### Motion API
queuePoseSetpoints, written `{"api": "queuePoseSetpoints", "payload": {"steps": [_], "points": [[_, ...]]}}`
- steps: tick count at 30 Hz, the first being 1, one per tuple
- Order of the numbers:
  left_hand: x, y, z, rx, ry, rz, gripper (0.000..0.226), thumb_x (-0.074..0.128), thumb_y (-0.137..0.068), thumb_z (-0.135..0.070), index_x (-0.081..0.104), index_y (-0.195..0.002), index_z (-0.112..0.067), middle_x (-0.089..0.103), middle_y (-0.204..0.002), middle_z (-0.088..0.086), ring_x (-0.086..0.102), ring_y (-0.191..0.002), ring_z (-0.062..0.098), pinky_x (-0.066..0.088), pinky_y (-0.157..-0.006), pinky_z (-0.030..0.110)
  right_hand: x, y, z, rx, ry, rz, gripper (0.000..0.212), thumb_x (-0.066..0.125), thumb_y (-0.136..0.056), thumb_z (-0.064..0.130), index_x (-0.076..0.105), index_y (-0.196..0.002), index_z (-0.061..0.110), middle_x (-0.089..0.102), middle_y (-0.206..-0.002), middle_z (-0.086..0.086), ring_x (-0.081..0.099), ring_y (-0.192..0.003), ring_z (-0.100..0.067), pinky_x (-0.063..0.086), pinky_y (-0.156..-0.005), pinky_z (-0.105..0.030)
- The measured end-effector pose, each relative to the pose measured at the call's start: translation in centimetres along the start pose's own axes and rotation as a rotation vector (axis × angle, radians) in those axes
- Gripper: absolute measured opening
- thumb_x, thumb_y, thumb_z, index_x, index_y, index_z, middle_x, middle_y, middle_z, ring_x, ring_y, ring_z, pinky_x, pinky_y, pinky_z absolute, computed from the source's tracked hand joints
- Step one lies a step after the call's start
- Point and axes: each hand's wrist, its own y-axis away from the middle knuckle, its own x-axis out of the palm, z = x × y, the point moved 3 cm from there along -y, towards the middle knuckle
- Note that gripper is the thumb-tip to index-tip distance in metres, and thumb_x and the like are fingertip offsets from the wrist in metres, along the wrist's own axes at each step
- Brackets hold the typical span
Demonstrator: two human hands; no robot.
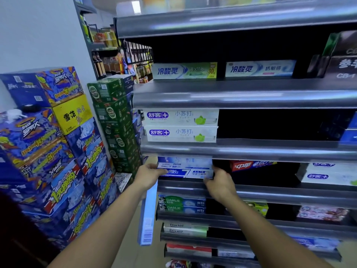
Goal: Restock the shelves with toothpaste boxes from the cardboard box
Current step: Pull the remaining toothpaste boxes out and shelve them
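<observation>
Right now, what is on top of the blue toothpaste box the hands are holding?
A paler toothpaste box lies flat on the blue toothpaste box that the left hand and right hand grip. The shelf edge above hides its top; behind is too dark to see.

The shelves (241, 97) are made of dark grey metal, smooth, with a soft shine along the front edges. The blue and white toothpaste box (185, 170) is made of thin card (glossy and printed), and so is the long blue box (147, 215). The stacked cartons (48, 144) are made of printed cardboard, a little shiny. The wall (38, 35) is painted matt white.
</observation>
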Motion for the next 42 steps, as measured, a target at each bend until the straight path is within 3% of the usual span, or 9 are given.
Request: {"api": "queuePoseSetpoints", "payload": {"steps": [7, 12, 16, 20, 24, 30, 34, 38, 42], "points": [[-1.4, 1.4, 0.8, -0.112, 0.344, -0.129, 0.045, 0.084, -0.081, -0.04, 0.064, -0.104, -0.007, 0.065, -0.109, 0.01, 0.063, -0.098, 0.031, 0.049, -0.08, 0.042, -1.0, 4.1, 1.1, -0.277, -0.079, -0.189, 0.045, 0.068, -0.094, 0.029, 0.059, -0.137, 0.017, 0.061, -0.128, 0.006, 0.052, -0.125, -0.016, 0.044, -0.104, -0.031], [-1.6, 3.3, 0.6, -0.287, 0.689, -0.007, 0.018, 0.057, -0.086, -0.025, 0.042, -0.08, -0.017, 0.043, -0.067, 0.003, 0.052, -0.051, 0.022, 0.049, -0.058, 0.033, 1.1, 8.6, 2.0, -0.181, -0.488, 0.313, 0.035, 0.077, -0.087, 0.041, 0.067, -0.12, 0.034, 0.07, -0.11, 0.01, 0.066, -0.095, -0.003, 0.053, -0.086, -0.025], [-1.6, 3.9, 1.0, -0.333, 0.843, -0.036, 0.014, 0.052, -0.092, -0.018, 0.039, -0.086, -0.015, 0.039, -0.08, 0.006, 0.049, -0.071, 0.026, 0.051, -0.073, 0.046, 2.0, 9.8, 1.4, -0.093, -0.588, 0.49, 0.049, 0.083, -0.084, 0.031, 0.063, -0.128, 0.027, 0.068, -0.115, -0.004, 0.069, -0.085, -0.012, 0.056, -0.075, -0.025], [-1.3, 4.6, 1.5, -0.322, 1.0, 0.022, 0.012, 0.054, -0.098, -0.017, 0.045, -0.091, -0.014, 0.04, -0.086, 0.007, 0.051, -0.084, 0.027, 0.051, -0.091, 0.052, 1.7, 9.7, 0.9, 0.047, -0.792, 0.452, 0.031, 0.08, -0.085, 0.029, 0.074, -0.107, 0.008, 0.075, -0.092, -0.019, 0.069, -0.067, -0.021, 0.058, -0.066, -0.034], [-1.2, 5.5, 1.5, -0.203, 1.15, 0.077, 0.009, 0.054, -0.1, -0.017, 0.047, -0.095, -0.014, 0.045, -0.088, 0.008, 0.05, -0.09, 0.028, 0.04, -0.112, 0.052, 1.2, 9.5, 0.2, 0.194, -0.952, 0.658, 0.039, 0.086, -0.081, 0.028, 0.075, -0.107, 0.001, 0.075, -0.098, -0.02, 0.071, -0.076, -0.025, 0.059, -0.067, -0.029], [-2.0, 6.8, 2.4, -0.074, 0.828, 0.114, 0.021, 0.057, -0.098, -0.036, 0.063, -0.106, -0.018, 0.07, -0.092, 0.008, 0.066, -0.093, 0.026, 0.055, -0.085, 0.044, 0.2, 9.2, -0.3, -0.196, -0.551, 0.057, 0.051, 0.094, -0.068, 0.012, 0.074, -0.111, 0.033, 0.076, -0.102, 0.011, 0.071, -0.095, -0.007, 0.057, -0.081, -0.023], [-2.2, 6.8, 3.6, -0.16, 0.746, 0.144, 0.032, 0.075, -0.079, -0.019, 0.063, -0.108, -0.01, 0.074, -0.092, 0.014, 0.073, -0.081, 0.024, 0.062, -0.064, 0.033, -0.6, 9.5, -0.7, -0.486, -0.32, -0.117, 0.062, 0.09, -0.073, 0.01, 0.066, -0.126, 0.034, 0.058, -0.12, 0.03, 0.054, -0.115, 0.015, 0.043, -0.097, -0.007], [-2.0, 6.4, 4.4, -0.135, 0.835, 0.122, 0.033, 0.078, -0.076, -0.016, 0.06, -0.103, -0.01, 0.076, -0.094, 0.015, 0.076, -0.081, 0.023, 0.063, -0.065, 0.03, -0.5, 9.3, -0.6, -0.343, -0.426, -0.102, 0.066, 0.09, -0.075, 0.014, 0.059, -0.132, 0.03, 0.052, -0.13, 0.027, 0.057, -0.113, 0.011, 0.047, -0.093, -0.008], [-1.0, 5.5, 4.5, -0.078, 0.867, 0.072, 0.029, 0.079, -0.074, -0.012, 0.059, -0.095, -0.012, 0.076, -0.104, 0.02, 0.077, -0.086, 0.025, 0.063, -0.067, 0.03, 0.0, 8.5, -1.1, -0.046, -0.633, -0.072, 0.058, 0.091, -0.072, 0.009, 0.065, -0.124, 0.018, 0.071, -0.104, 0.011, 0.067, -0.084, -0.001, 0.056, -0.07, -0.015]]}}
